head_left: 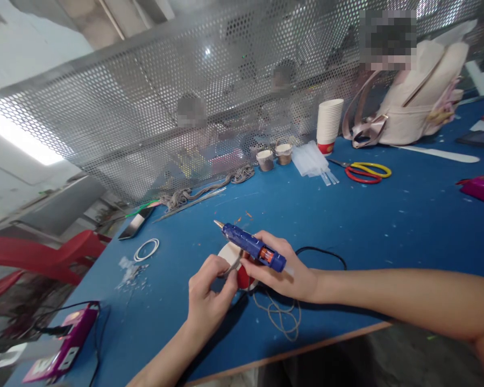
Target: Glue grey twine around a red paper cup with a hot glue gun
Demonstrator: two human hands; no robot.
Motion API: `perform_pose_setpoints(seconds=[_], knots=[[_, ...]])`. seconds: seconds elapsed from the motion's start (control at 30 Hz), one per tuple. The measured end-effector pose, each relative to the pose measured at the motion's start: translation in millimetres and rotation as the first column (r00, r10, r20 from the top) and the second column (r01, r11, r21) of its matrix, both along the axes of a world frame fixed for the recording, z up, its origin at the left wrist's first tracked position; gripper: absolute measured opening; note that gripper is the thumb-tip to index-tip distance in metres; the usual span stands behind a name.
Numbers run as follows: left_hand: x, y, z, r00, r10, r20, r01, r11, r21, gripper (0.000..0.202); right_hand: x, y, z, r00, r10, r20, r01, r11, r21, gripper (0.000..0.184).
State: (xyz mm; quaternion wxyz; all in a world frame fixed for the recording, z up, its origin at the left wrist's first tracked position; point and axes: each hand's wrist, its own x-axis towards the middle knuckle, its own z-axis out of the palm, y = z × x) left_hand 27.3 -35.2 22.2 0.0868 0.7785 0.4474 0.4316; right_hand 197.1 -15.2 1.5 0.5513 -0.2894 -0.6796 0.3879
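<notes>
A blue hot glue gun (pixel 252 244) rests in my right hand (pixel 284 266), its nozzle pointing to the upper left. A white and red paper cup (pixel 246 279) lies tilted between my hands, partly hidden by the fingers. My left hand (pixel 210 287) is closed, with finger and thumb pinching at the cup's side, where a grey cord band shows. The fingertips of my right hand also touch the cup. Below them, loose thin grey cord (pixel 284 325) curls on the table. A black cable (pixel 325 250) runs out behind my right wrist.
On the blue table (pixel 387 215) are scissors (pixel 367 172), stacked paper cups (pixel 329 126), two cord-wrapped cups (pixel 274 157), plastic bags (pixel 310 159), grey cord bundles (pixel 177 199), a phone (pixel 137 223), a white ring (pixel 147 250) and a purple power strip (pixel 64 344). A perforated metal screen (pixel 145 107) borders the back.
</notes>
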Motion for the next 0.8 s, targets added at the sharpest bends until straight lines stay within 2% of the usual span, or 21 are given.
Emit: perform_pose_setpoints(seconds=[0.33, 0.6, 0.8], knots=[[-7, 2, 1.6, 0.997, -0.068, 0.045, 0.072, 0.992, -0.099, 0.02, 2, 0, 5.2, 1.0, 0.004, 0.018, -0.004, 1.0, 0.02, 0.014], [-10, 3, 3.2, 0.996, -0.02, 0.084, 0.034, 0.987, -0.16, 0.021, 5, 5, 1.1, 1.0, 0.01, 0.029, -0.012, 0.998, 0.066, 0.015], [-14, 7, 1.9, 0.99, 0.036, 0.139, 0.004, 0.961, -0.276, 0.025, 9, 10, 9.8, 0.995, 0.09, 0.032, -0.092, 0.994, 0.061, 0.012]])
